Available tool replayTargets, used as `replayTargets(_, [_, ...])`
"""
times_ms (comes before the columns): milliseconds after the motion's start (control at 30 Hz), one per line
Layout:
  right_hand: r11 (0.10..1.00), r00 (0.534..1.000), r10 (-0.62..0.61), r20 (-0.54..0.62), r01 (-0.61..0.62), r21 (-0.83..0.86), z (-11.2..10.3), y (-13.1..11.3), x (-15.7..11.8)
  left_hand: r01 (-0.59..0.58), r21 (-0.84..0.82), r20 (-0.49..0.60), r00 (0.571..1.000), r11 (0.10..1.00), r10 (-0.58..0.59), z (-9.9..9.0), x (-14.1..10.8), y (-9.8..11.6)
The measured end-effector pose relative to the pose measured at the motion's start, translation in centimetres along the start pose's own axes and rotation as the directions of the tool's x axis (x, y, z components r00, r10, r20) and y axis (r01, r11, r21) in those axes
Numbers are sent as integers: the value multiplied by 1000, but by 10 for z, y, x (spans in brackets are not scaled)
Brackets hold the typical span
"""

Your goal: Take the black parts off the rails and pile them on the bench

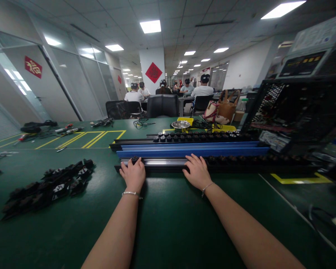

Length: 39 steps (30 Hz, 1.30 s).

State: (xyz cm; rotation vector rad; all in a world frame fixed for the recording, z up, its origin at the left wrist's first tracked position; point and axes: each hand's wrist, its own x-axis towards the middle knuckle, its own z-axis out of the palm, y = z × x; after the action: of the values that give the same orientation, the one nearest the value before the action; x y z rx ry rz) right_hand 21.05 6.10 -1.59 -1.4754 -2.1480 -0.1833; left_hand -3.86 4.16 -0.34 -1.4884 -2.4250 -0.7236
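A long black rail (162, 169) with a shiny metal channel (165, 161) lies crosswise on the green table. My left hand (133, 173) is at its left end, with the fingers curled round a small black part (134, 160) that sits in the channel. Further right, my right hand (197, 172) rests over the rail with its fingers spread. A row of dark parts (240, 160) lines the rail's right stretch. Just behind runs a long blue rail (190, 150), and beyond it another row of small black parts (196, 137).
Loose black parts (53, 185) lie in a cluster at left. A metal dish (180, 124), a yellow tray (224, 128) and cables stand at the back. An opened computer case (294, 112) rises at right. Tools (67, 129) lie far left; people sit beyond the table.
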Motion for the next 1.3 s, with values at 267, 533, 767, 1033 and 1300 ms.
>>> replayTargets(267, [997, 997, 73, 9, -73, -3, -3, 3, -1, 88, -54, 33, 996, 995, -86, -2, 5, -6])
replayTargets(533, [997, 997, 70, 22, -71, 6, -4, 3, 0, 139, -81, 62, 989, 987, -135, -5, 9, -9])
replayTargets(767, [997, 996, 75, 41, -75, -5, -6, 2, 0, 143, -69, 53, 989, 987, -140, -4, 9, -10])
replayTargets(1033, [997, 995, 81, 49, -81, -10, -7, 2, 1, 200, -89, 81, 978, 976, -193, -2, 20, -29])
replayTargets(1300, [997, 995, 82, 52, -82, -1, -8, 1, 0, 184, -116, 48, 983, 976, -179, -1, 23, -35])
